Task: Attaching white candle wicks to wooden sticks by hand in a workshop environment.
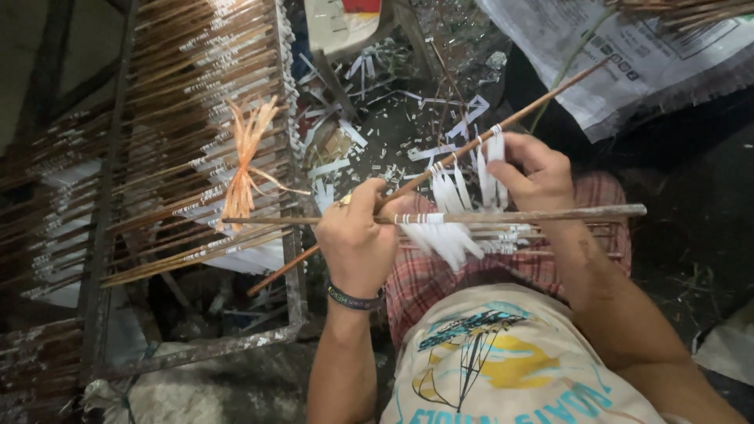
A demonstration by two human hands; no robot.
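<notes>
A wide rack (292,259) on the left carries rows of thin sticks (196,169), one bunch tied with an orange strip (243,169). Over the lap, the left hand (360,239) is closed around two long thin sticks (542,213) where they cross, while the right hand (536,169) pinches the white paper strips (448,235) tied on them. The sticks look light, stiff and snappable, best gripped mid-length; the strips look flimsy.

Both hands raised over the lap
Left hand (357,235) fisted, wrist banded; right hand (534,169) pinching, fingers curled inward.
</notes>
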